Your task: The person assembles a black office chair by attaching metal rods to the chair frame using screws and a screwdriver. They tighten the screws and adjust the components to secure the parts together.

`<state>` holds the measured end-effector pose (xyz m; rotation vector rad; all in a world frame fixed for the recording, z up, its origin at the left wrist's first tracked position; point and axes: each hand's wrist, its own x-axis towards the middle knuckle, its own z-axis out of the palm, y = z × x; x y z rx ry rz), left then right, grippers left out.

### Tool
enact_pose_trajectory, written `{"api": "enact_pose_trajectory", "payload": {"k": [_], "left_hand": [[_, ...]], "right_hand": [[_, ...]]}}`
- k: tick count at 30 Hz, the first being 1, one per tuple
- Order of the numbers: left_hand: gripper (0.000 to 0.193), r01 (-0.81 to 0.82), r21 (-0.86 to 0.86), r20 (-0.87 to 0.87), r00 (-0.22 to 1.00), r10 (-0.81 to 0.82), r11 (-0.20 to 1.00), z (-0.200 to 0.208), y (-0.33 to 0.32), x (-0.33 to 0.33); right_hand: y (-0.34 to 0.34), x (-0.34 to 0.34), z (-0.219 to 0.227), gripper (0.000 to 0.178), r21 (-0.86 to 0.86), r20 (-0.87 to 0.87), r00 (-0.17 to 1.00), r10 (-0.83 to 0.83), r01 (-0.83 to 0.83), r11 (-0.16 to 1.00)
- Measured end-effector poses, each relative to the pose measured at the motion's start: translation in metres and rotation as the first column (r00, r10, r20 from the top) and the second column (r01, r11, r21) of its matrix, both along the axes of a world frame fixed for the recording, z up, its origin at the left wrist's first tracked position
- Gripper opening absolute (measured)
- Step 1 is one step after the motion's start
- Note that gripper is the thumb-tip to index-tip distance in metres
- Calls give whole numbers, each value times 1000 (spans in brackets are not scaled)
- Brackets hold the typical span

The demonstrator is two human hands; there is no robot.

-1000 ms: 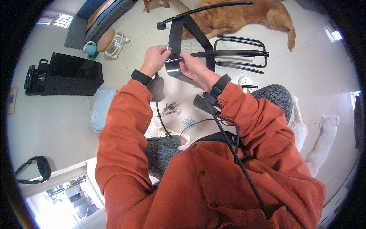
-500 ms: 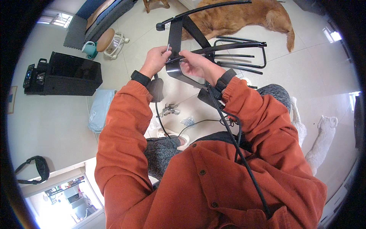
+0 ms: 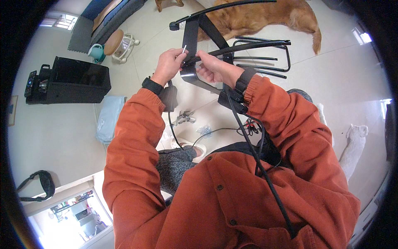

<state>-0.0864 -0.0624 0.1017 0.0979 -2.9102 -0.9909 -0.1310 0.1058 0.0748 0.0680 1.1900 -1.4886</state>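
Upper middle of view, left hand (image 3: 168, 65) pinches thin silver rod (image 3: 184, 49), right hand (image 3: 216, 69) grips black metal frame (image 3: 191, 38).

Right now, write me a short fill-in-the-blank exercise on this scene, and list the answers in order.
1. The thin silvery rod is in the person's ____ hand.
2. The metal frame at the right hand is coloured ____.
3. A dark band circles each ____.
4. The white-furred animal is on the person's ____ side.

Missing words: left; black; wrist; right.
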Motion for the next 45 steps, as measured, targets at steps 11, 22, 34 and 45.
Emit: {"api": "enact_pose_trajectory", "payload": {"k": [11,22,34,45], "left_hand": [[21,107,-111,-131,984,-121,988,-1,-4,2],[21,127,-193,-155,975,-158,973,6,0,4],[18,150,-236,-170,966,-192,960,10,2,-1],[17,212,-294,-143,955,-262,932,11,-2,-6]], "right_hand": [[2,0,-1,49,5,-86,996,2,-2,1000],[-4,3,-2,42,-35,110,989,-95,99,994],[-9,7,-5,43,-41,111,973,-201,207,978],[-6,7,-5,42,-93,66,976,-209,214,972]]}}
